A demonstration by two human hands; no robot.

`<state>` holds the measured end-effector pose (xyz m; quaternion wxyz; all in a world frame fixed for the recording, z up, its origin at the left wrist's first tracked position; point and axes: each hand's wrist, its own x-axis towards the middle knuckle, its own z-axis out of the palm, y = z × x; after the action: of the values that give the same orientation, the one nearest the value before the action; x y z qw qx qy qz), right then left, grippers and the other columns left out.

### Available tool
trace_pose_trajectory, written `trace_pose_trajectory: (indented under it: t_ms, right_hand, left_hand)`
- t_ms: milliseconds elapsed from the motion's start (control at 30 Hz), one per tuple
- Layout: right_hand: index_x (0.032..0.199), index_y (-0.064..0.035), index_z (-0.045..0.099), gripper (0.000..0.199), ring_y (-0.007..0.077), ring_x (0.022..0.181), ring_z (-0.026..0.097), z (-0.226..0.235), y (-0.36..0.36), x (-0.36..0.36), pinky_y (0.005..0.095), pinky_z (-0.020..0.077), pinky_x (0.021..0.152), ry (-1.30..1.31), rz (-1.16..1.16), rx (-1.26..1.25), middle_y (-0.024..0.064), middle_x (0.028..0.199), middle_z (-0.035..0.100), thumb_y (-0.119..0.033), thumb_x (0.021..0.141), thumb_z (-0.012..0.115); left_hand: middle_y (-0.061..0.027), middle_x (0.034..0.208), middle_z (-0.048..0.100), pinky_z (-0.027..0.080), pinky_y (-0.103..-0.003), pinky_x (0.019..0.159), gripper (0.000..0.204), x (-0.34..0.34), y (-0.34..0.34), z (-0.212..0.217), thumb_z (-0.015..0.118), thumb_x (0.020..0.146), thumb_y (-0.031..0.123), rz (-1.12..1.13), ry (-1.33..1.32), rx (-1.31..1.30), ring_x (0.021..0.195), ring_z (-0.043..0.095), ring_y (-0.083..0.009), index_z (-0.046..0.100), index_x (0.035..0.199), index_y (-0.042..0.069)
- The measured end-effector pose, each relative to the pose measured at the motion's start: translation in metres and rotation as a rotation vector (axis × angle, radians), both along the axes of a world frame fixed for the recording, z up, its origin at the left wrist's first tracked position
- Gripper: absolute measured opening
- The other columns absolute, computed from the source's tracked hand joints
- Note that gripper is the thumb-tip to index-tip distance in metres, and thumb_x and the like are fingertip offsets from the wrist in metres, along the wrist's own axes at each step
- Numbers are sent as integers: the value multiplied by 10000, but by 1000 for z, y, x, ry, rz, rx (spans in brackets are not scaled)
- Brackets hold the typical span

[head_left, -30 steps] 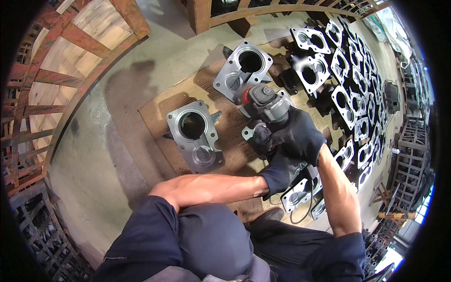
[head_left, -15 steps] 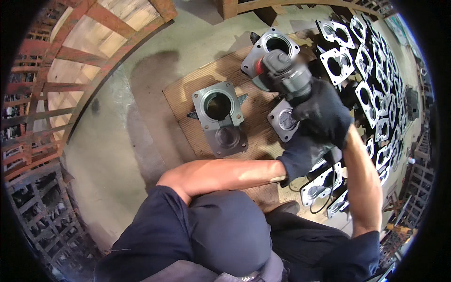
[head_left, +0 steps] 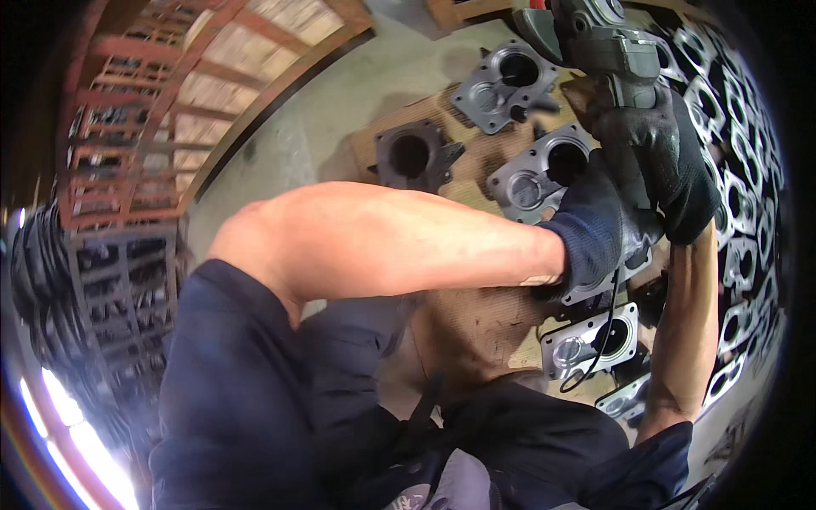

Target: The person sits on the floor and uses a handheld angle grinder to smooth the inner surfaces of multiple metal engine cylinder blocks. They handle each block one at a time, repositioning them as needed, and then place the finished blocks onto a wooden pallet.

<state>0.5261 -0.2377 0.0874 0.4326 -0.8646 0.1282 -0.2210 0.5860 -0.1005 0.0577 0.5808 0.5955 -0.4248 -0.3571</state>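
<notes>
Both gloved hands grip the grinder (head_left: pixel 608 47) — right hand (head_left: pixel 671 161) clenched round its body, left hand (head_left: pixel 599 234) clamped lower, steadying it above the metal casting (head_left: pixel 544 174) on cardboard (head_left: pixel 476 157).

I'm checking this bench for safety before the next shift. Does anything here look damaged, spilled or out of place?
Nothing looks spilled or broken. The one oddity: the black cable from the grinder, gripped by the gloved right hand and left hand, droops in a loop across a metal casting on the board.
</notes>
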Motion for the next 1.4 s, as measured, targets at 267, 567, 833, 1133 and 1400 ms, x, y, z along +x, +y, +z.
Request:
trace_pose_trajectory:
  t_ms: [267,567,833,1133,1400]
  right_hand:
    - [1106,-14,681,321,225,914,683,16,43,13,344,552,807,-16,278,-742,118,1034,708,-64,790,716]
    - [1092,4,673,358,176,850,685,4,173,-28,327,547,779,454,47,161,117,964,737,-130,771,757]
    - [1064,24,662,439,272,765,697,-22,224,-29,362,550,752,627,-39,85,173,864,724,-168,684,772]
    - [1070,9,649,472,287,801,712,-24,241,12,362,554,756,818,-69,112,179,885,730,-173,655,780]
    - [1149,-22,638,566,360,914,717,-33,246,34,382,555,836,970,45,73,206,960,729,-183,632,802]
  left_hand:
    - [-85,1295,575,448,-368,1073,353,-49,7,-50,487,985,132,80,1329,-554,1208,571,-220,481,1336,101]
    - [-72,1091,605,530,-315,799,476,-159,126,-94,711,848,-25,156,1236,-207,991,621,-169,489,1261,58]
    - [-92,1111,686,536,-338,895,369,-140,199,-80,723,867,29,168,825,-142,1063,615,-139,613,1219,9]
    - [-100,1151,679,516,-317,918,391,-118,210,-85,730,863,58,341,1094,-199,1063,628,-176,597,1225,-10]
    - [-92,972,700,546,-350,809,260,-101,220,-82,693,856,53,371,1116,-131,920,662,-195,647,1104,-12]
